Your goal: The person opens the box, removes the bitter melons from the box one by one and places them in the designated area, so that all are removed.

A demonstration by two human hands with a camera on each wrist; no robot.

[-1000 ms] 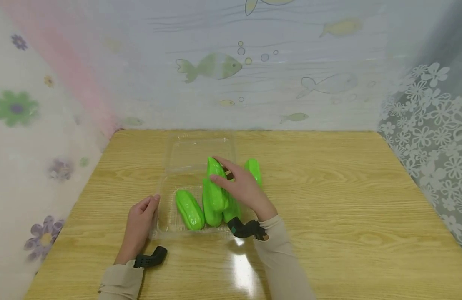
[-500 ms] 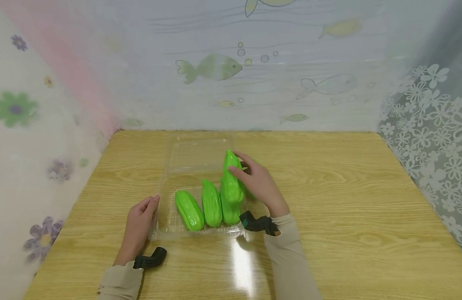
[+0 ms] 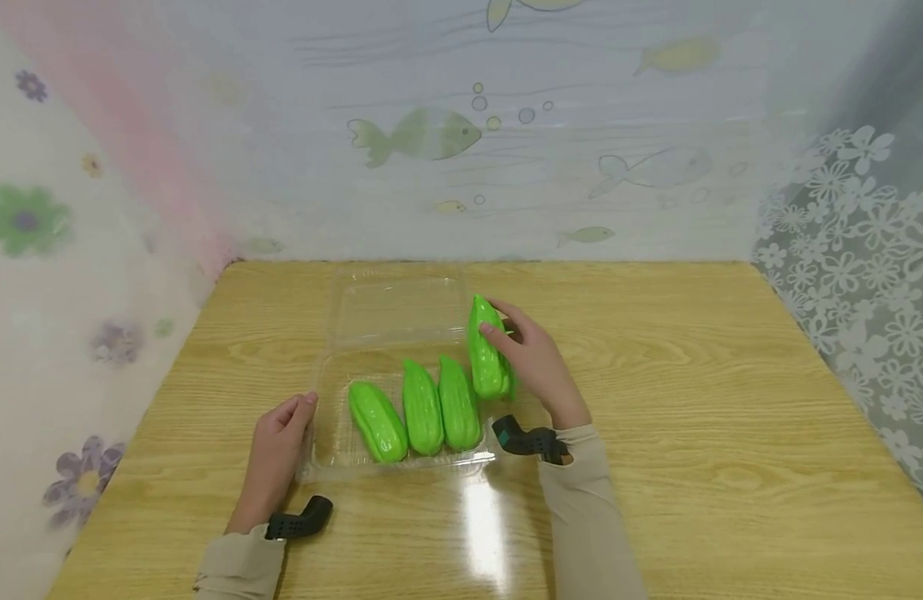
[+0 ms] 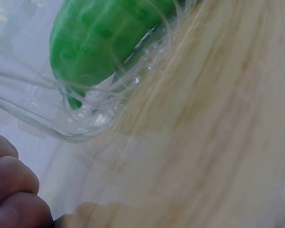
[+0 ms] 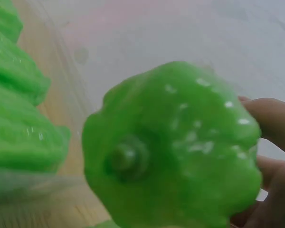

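Note:
My right hand (image 3: 536,358) holds a glossy green bitter melon (image 3: 488,354), thumb on its near side, tip pointing away, over the right edge of a clear plastic clamshell box (image 3: 334,458). The right wrist view shows this melon's (image 5: 180,142) lobed end with a stem stub, fingers at its right side. Three more bitter melons (image 3: 377,422) lie side by side in the box. Part of another green one (image 3: 512,385) shows behind the held melon, mostly hidden. My left hand (image 3: 277,442) pinches the box's left rim with curled fingers (image 4: 14,180).
The box's transparent lid (image 3: 401,304) lies folded open toward the back of the wood-grain table (image 3: 694,400). A curtain (image 3: 416,192) printed with fish stands behind the table. Black wrist cameras (image 3: 304,517) stick out from both cuffs.
My right hand has carried the bitter melon rightward, from above the middle of the box to its right edge. The melons in the box have come into full view. My left hand stays put.

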